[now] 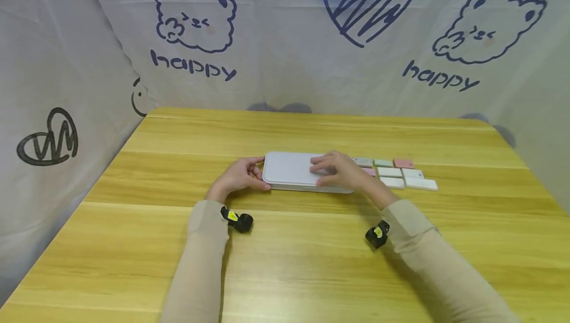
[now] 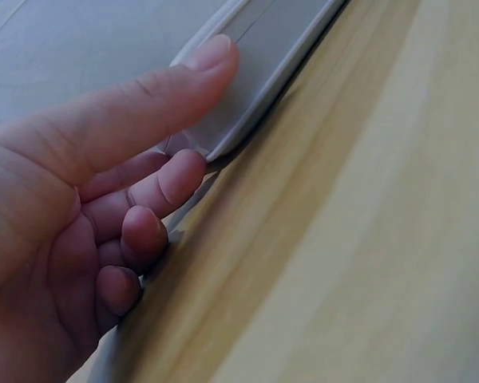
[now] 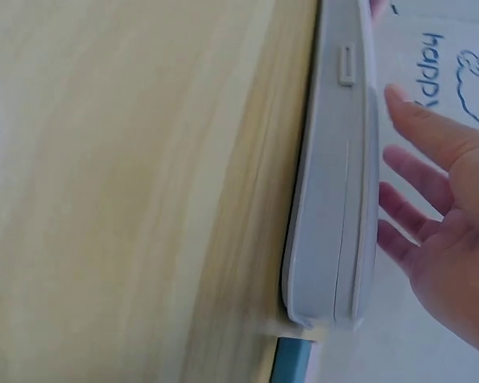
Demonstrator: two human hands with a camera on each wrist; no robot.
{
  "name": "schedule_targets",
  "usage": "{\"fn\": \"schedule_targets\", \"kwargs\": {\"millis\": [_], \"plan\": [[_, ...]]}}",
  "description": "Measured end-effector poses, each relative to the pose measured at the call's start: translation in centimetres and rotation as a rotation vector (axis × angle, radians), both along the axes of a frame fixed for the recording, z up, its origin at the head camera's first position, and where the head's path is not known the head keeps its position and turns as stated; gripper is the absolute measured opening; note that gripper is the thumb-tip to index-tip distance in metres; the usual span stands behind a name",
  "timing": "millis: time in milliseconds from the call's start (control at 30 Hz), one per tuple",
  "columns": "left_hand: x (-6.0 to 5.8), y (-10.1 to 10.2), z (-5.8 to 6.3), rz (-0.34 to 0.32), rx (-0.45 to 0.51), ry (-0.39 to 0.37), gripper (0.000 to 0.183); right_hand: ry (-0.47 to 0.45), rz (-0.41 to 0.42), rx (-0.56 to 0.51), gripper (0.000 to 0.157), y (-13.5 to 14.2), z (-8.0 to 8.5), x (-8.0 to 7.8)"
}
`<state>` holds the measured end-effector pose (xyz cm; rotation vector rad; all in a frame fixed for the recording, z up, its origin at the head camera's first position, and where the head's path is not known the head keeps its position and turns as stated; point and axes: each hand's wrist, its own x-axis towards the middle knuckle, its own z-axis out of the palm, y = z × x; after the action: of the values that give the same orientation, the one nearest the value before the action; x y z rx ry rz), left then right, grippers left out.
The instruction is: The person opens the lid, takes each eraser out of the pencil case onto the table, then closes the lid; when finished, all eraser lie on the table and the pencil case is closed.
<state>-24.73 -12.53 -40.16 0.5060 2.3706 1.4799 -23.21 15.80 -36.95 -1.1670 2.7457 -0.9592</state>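
Observation:
A long, flat white case (image 1: 291, 168) with rounded corners lies lid-up on the wooden table. Its front side carries a seam and a small raised latch (image 3: 347, 65). My left hand (image 1: 239, 174) grips the case's left end, the thumb along the front side and the fingertips at the corner. Over the right part of the lid is my right hand (image 1: 343, 170), its fingers spread and fairly straight. In the right wrist view those fingertips lie at or just above the lid; contact is hard to judge. What the case holds is hidden.
Just right of the case lie several small flat blocks, among them a pink block (image 1: 403, 163), a green block (image 1: 383, 162) and a white block (image 1: 420, 183). The wooden table (image 1: 285, 258) extends to a printed cloth (image 1: 285, 66) behind it.

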Motion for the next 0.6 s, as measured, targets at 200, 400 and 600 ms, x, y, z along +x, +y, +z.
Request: {"fn": "schedule_targets", "kwargs": {"millis": [200,400,600], "plan": [[0.0,0.2,0.2,-0.012,-0.006,0.0,0.086,-0.13,-0.116,-0.211,0.032,0.9,0.6,0.7],[-0.1,-0.2,0.0,-0.019,-0.011,-0.008,0.084,-0.145,-0.226,-0.362,0.027,2.7,1.5,1.4],[0.0,-0.6,0.4,-0.045,0.003,-0.037,0.084,-0.167,-0.289,-0.466,0.026,5.5,1.7,2.4]]}}
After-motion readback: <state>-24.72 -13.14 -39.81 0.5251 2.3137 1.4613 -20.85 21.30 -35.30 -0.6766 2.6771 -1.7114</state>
